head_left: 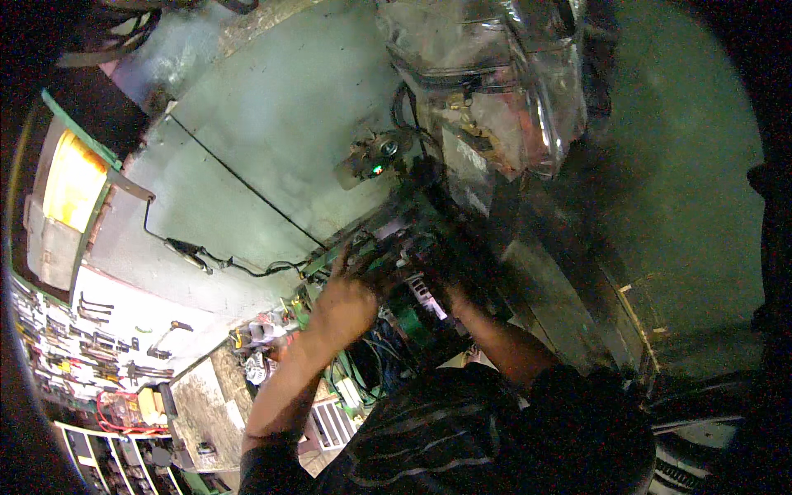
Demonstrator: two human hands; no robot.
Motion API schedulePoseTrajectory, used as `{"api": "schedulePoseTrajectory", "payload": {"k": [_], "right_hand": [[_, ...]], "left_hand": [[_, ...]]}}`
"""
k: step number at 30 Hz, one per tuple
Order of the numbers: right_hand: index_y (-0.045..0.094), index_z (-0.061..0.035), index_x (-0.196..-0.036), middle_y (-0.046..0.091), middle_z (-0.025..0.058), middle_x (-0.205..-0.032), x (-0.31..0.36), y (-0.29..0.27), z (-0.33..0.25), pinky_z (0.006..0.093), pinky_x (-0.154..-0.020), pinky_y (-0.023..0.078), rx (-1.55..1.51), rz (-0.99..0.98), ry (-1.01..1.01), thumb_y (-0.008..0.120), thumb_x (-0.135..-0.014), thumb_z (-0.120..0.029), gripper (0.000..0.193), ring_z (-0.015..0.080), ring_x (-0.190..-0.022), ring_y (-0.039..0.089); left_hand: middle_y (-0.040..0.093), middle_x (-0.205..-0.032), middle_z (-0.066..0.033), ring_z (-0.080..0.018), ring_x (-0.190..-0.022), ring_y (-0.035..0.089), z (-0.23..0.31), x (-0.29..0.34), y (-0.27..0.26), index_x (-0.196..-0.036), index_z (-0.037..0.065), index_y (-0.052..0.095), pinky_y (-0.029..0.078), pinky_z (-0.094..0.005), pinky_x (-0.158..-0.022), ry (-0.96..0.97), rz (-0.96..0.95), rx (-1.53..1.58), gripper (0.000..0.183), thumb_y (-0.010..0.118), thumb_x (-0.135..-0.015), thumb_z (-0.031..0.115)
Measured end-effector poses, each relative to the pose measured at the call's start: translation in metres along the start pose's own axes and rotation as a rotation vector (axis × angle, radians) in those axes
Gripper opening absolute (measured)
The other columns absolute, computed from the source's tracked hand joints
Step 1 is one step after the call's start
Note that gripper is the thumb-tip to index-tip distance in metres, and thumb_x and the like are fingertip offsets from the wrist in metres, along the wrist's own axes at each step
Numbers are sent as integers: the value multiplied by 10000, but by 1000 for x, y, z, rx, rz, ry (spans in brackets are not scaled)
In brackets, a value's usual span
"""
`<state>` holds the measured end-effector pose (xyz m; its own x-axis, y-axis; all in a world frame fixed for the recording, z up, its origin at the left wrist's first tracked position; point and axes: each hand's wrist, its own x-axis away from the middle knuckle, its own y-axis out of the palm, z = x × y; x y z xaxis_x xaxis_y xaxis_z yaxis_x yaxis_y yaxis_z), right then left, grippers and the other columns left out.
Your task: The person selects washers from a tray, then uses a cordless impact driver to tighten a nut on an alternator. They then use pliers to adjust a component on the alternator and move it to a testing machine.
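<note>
Both my hands reach into a dark, grimy machine [404,318] at the middle of the view. My left hand [351,293] bends over its top, one finger raised and the others curled on something in shadow that I cannot make out. To its right, my right hand [455,301] is at the machine's side, its fingers lost in the dark. A pale slotted part [427,297] shows between the hands. Beyond them, a round fitting [375,155] with a small green light sits against the grey-green panel [272,148].
A clear plastic cover [503,74] hangs at the upper right. A black cable [247,268] and a thin dark rod [247,183] cross the panel. Many hand tools [91,338] line the wall at left, near a wooden bench [206,396]. Wires [375,363] bunch below my hands.
</note>
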<state>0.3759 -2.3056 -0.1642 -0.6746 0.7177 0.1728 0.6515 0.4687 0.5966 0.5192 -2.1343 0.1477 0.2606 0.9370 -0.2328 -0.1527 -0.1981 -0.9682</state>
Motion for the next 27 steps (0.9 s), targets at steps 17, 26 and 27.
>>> {"api": "schedulePoseTrajectory", "payload": {"k": [17, 26, 27], "right_hand": [[566, -5, -1495, 651, 151, -1416, -3, 11, -1, 378, -1116, 486, 36, 37, -32, 591, -1071, -524, 670, 250, -1288, 616], [569, -1, -1492, 657, 158, -1412, 13, -1, 3, 383, -1115, 489, 80, 79, 10, 600, -1062, -541, 691, 255, -1288, 619], [569, 0, -1491, 657, 159, -1412, 12, 0, 4, 384, -1115, 489, 88, 77, 9, 601, -1061, -543, 693, 255, -1289, 620]], "left_hand": [[722, -1297, -232, -384, -1256, 676, 71, 15, 29, -1571, -34, 448, 447, -464, -1190, -605, 451, 740, 956, 867, -718, 71], [738, -1060, -273, -409, -914, 745, 16, 20, 9, -1439, -69, 577, 615, -515, -793, -266, -224, -42, 709, 726, -755, 38], [737, -1008, -260, -391, -883, 744, 24, 23, 23, -1317, -60, 629, 603, -524, -748, -238, -154, -130, 582, 716, -753, 53]]}}
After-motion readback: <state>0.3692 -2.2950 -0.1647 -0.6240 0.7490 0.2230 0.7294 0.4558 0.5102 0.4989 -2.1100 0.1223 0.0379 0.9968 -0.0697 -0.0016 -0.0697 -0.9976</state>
